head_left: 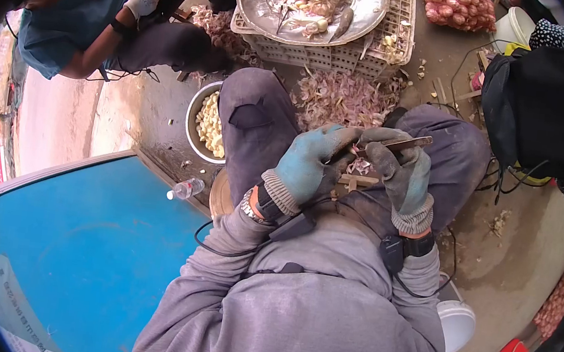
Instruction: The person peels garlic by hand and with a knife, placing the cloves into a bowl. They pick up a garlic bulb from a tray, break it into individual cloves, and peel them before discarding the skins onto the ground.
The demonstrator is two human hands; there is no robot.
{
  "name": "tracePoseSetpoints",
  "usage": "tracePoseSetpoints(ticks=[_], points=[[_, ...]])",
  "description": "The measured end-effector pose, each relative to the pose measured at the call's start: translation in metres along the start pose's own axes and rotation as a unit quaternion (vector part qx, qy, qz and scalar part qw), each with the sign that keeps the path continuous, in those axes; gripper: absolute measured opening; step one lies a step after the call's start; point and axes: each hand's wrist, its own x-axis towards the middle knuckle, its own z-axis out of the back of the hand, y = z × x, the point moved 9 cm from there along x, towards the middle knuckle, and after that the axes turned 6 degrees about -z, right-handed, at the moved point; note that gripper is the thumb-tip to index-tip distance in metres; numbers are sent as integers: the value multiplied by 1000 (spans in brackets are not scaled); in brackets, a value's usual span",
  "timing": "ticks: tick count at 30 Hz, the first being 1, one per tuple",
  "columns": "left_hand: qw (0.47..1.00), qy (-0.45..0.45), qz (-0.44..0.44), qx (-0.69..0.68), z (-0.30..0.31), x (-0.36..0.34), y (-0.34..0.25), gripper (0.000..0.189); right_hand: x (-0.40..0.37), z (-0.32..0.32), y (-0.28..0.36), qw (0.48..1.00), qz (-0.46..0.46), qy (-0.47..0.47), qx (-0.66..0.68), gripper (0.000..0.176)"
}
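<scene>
My left hand [311, 160], in a blue-grey work glove, is closed above my lap with its fingers turned inward. Whatever it may hold is hidden by the glove. Close beside it, my right hand [403, 177], gloved the same way, grips a short knife [407, 144] whose flat length sticks out to the right above the fingers. Below both hands is a small wooden piece [356, 180] between my legs. A heap of garlic skins [346, 100] lies on the ground just beyond them.
Ahead, a round metal tray [262, 17] of garlic bulbs rests on a plastic crate [296, 54]. A bowl [194, 121] of peeled cloves [210, 126] and a plastic bottle [187, 188] are at left, near a blue panel [101, 239]. A co-worker [81, 14] with white gloves sits upper left.
</scene>
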Motion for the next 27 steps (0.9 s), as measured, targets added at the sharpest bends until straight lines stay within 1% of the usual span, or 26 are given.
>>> tracePoseSetpoints(ticks=[2,6,8,9,10,11,12,13,14,15,16,17,18,19,20,21,22,23,25,26,27], points=[[999,16,-21,40,-2,1,-8,37,0,1,2,1000,-6,-15,-10,20],[996,35,-21,73,-4,3,-16,38,0,5,-2,998,-24,-55,-16,21],[1000,-5,-5,1,-4,-2,-3,37,3,8,-1,998,-28,-51,-27,22],[1000,-3,-8,1,-4,-2,-5,37,4,9,-1,998,-34,-46,-38,24],[999,2,18,-43,-4,-3,-2,36,5,9,-3,998,-32,-48,-38,24],[995,7,43,-86,-5,-4,0,35,6,9,-9,998,-43,-40,8,25],[995,9,41,-85,-3,-4,-1,35,6,8,-14,996,-54,-33,56,26],[990,16,76,-114,-4,-6,3,35,6,7,-15,996,-52,-35,57,26],[983,24,110,-143,-6,-8,7,35,5,5,-19,993,-68,-31,92,26],[983,30,108,-143,-5,-8,4,35,4,4,-23,988,-84,-27,127,26],[989,32,70,-128,-2,-6,-5,36,4,7,-22,988,-80,-32,129,26],[993,33,32,-113,0,-3,-14,36,4,8,-24,981,-87,-31,170,26],[993,37,30,-112,2,-3,-17,36,4,9,-26,973,-95,-29,210,27],[962,23,130,-239,-1,-7,-4,39,4,11,-25,972,-93,-30,212,27],[905,8,227,-359,-7,-14,8,41,4,12,-24,964,-89,-24,250,26],[906,8,226,-357,-8,-17,10,41,4,14,-24,954,-86,-17,288,26],[863,-2,246,-441,-15,-22,15,42,3,19,-26,944,-91,-18,318,24],[812,-12,263,-521,-21,-25,18,43,3,22,-26,944,-89,-16,319,24],[815,-22,249,-522,-18,-21,15,44,3,36,-21,942,-44,-54,327,23],[818,-33,236,-524,-14,-19,14,45,3,49,-26,949,-39,-77,304,24],[820,-38,234,-521,-11,-19,15,45,3,54,-26,956,-35,-63,284,22]])
